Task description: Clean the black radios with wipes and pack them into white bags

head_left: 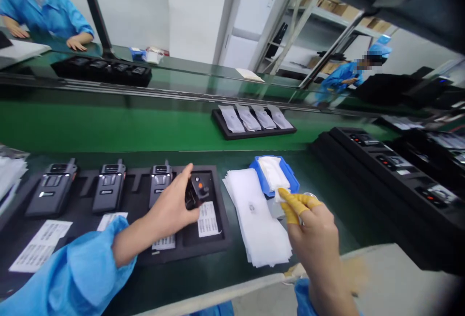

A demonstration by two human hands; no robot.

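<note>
My left hand [165, 212] is wrapped round a black two-way radio [199, 189], held with its top end toward me over the right end of a black foam tray [224, 224]. Below it in the tray lies a white printed label sheet [208, 220]. More radios [109, 191] rest in the tray to the left, each with labels near it. Yellow finger covers are on my right hand [315, 229], which pinches a small white wipe [279, 196]. It is just in front of a blue box [291, 176] filled with white wipes [273, 171].
A stack of white pouches [250, 219] lies between tray and right hand. Behind, a tray [227, 136] of pouched items sits on the green belt [109, 125]. Stacked black trays [348, 175] stand at right. Two people in blue [43, 11] are beyond the bench.
</note>
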